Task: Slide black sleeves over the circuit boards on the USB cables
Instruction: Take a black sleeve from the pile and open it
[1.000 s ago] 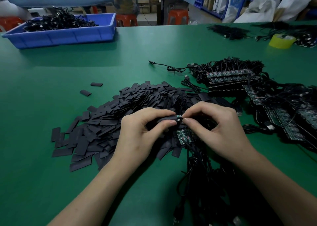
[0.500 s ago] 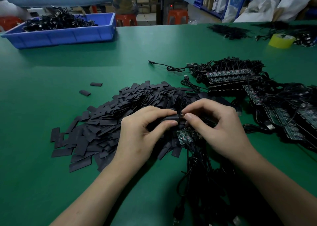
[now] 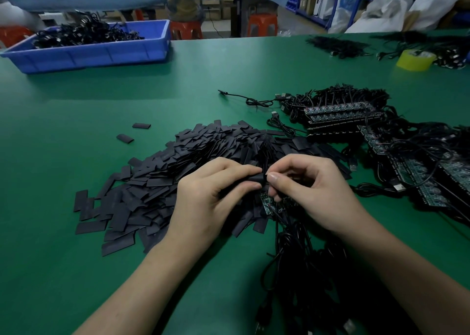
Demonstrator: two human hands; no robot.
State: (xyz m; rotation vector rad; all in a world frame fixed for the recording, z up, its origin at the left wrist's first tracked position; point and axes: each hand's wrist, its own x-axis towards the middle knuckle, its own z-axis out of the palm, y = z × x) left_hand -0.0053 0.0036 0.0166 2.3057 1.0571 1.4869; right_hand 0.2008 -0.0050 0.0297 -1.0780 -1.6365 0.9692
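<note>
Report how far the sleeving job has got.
Done: unclear; black cables in the blue plastic crate may be finished. In hand: left hand grips one black tubular sleeve, right hand pinches its end. Left: rows of bare green circuit boards and a pile of flat black sleeves.

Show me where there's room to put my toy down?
Bare green table lies between the blue bin and the sleeve pile, and at the near left corner. The right side is crowded with circuit boards and cables.

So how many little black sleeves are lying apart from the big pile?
2. The far sleeve and the near sleeve both lie on the table, left of the pile.
</note>
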